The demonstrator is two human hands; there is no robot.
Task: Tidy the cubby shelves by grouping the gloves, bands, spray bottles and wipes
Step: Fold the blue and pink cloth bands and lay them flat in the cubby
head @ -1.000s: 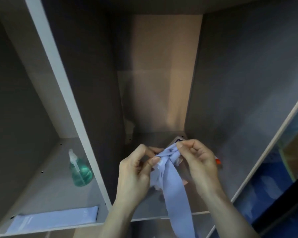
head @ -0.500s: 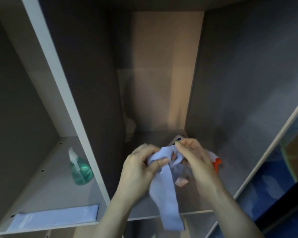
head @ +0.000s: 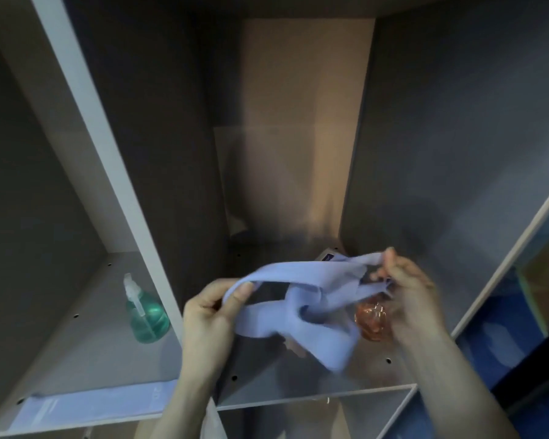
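Left hand (head: 208,315) & right hand (head: 409,289) each pinch a tangled lilac band (head: 301,296), fingers closed on it, stretched in front of middle cubby (orange bottle (head: 370,321) behind).

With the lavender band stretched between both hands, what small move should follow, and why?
Probably carry the band left and lay it on the flat band in the left cubby: left hand and right hand pinch it, and like goes with like.
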